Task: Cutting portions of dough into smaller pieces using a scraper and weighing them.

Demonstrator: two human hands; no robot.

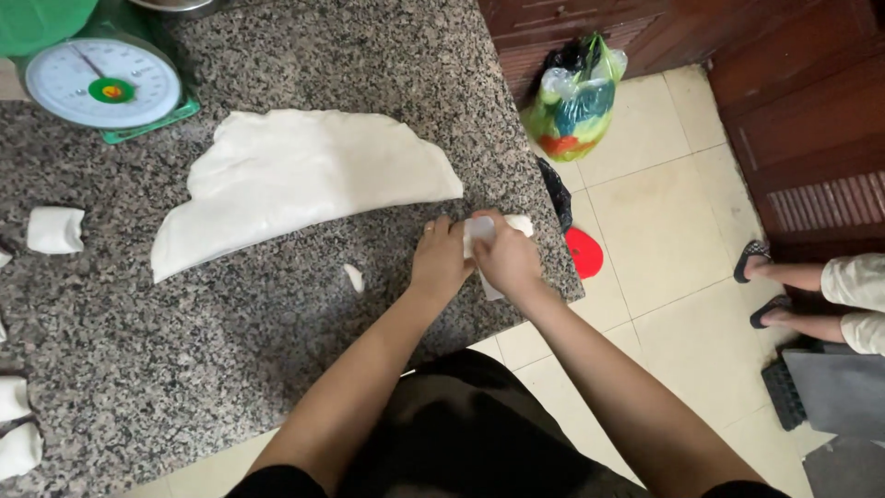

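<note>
Both hands met at centre-right of frame: left hand (439,259) and right hand (505,258), fingers pinched on small dough piece (481,228) at bench (277,341) edge. Soft, likely sticky; best gripped by its edges.

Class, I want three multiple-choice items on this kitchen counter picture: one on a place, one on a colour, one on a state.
1. Where does the scale stand?
A. far left of the counter
B. on the floor
C. by the hands

2. What colour is the round thing on the floor?
A. blue
B. red
C. yellow

3. How is the dough sheet?
A. balled
B. rolled flat
C. bagged

Key: A, it stands at the counter's far left corner; B, it shows red on the tiles; C is wrong, so B, it lies spread flat.
</note>
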